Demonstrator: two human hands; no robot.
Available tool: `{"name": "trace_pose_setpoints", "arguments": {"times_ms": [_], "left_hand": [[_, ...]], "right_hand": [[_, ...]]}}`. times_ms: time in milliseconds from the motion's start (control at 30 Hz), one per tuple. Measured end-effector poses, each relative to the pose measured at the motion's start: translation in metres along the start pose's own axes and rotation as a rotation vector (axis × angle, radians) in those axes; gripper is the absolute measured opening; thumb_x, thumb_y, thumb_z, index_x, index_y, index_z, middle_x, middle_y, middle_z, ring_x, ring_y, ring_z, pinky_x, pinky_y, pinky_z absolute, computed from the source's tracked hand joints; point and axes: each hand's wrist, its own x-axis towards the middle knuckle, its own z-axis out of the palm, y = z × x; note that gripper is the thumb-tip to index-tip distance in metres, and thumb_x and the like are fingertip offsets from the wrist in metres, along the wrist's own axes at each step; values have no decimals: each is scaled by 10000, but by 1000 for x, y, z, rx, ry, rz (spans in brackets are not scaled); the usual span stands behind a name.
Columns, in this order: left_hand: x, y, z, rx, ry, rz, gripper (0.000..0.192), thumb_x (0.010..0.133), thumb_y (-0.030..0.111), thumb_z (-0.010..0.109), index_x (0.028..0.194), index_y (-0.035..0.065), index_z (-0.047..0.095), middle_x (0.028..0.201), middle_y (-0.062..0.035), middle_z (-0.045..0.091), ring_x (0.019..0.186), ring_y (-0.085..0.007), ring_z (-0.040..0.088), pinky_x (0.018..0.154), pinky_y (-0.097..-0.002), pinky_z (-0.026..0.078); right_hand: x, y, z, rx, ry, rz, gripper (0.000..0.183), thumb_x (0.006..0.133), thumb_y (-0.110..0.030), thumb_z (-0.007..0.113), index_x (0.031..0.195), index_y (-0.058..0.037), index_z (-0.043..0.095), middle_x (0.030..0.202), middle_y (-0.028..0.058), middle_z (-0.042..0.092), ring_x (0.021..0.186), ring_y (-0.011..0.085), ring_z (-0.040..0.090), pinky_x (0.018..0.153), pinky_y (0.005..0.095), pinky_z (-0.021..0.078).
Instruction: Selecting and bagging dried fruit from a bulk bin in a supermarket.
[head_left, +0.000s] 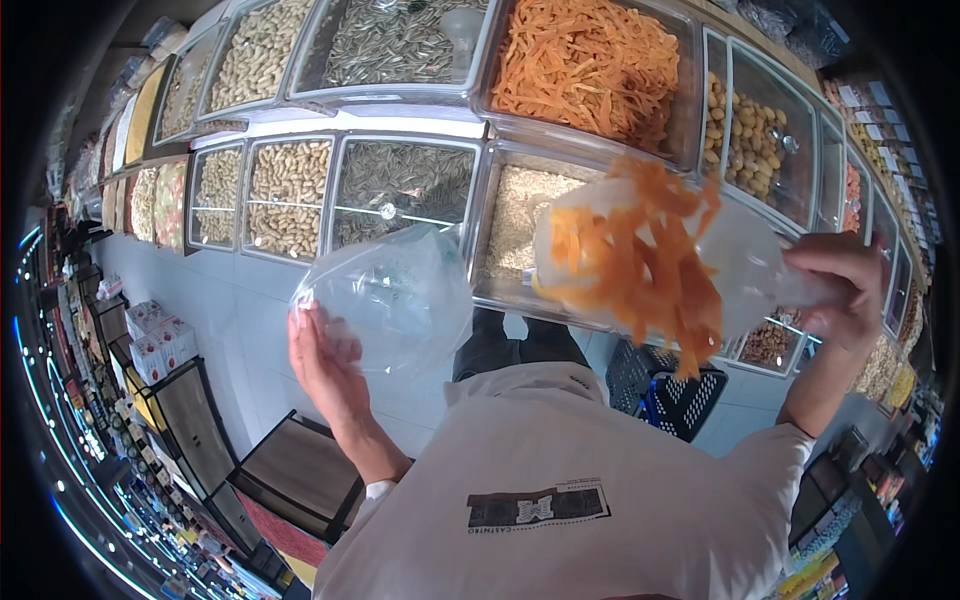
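My left hand (326, 345) grips the edge of a clear plastic bag (397, 300), which hangs puffed out at centre left; no food shows in it. My right hand (840, 289) is closed on the handle of a translucent plastic scoop (735, 262), heaped with orange dried fruit or vegetable strips (660, 277). Some strips hang over the scoop's near side and look blurred. The scoop is over an open bin of pale flakes or grains (517, 210). Beyond it, a larger open bin holds a pile of the same orange strips (585, 67).
Lidded clear bins hold striped sunflower seeds (405, 176), peanuts in shells (289, 191) and brown round nuts (757, 142). A black perforated shopping basket (679, 390) is low at right, beside my legs. Cartons (161, 341) and a dark shelf unit (300, 465) are at left.
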Motion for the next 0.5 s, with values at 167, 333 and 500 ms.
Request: {"name": "trace_pose_setpoints", "arguments": {"times_ms": [167,333,500], "left_hand": [[3,5,24,27,-129,28,187,976,232,512,1048,75,582,639,85,379,522,-16,305,466,-201,260],[11,-8,41,108,-312,98,201,985,237,504,1058,70,587,606,74,385,493,-15,315,444,-196,252],[4,-17,52,189,-474,138,178,983,211,514,1060,68,585,608,102,389,505,10,306,436,-184,222]], "right_hand": [[-4,21,32,172,68,306,482,687,-114,716,1126,67,633,980,127,687,815,146,638,706,244,482],[22,17,62,197,-100,281,408,781,-72,714,1168,22,627,1030,93,681,884,117,614,759,252,477],[48,8,75,-89,-271,228,395,804,-68,722,1183,-6,626,971,65,691,844,95,618,721,262,479]]}}
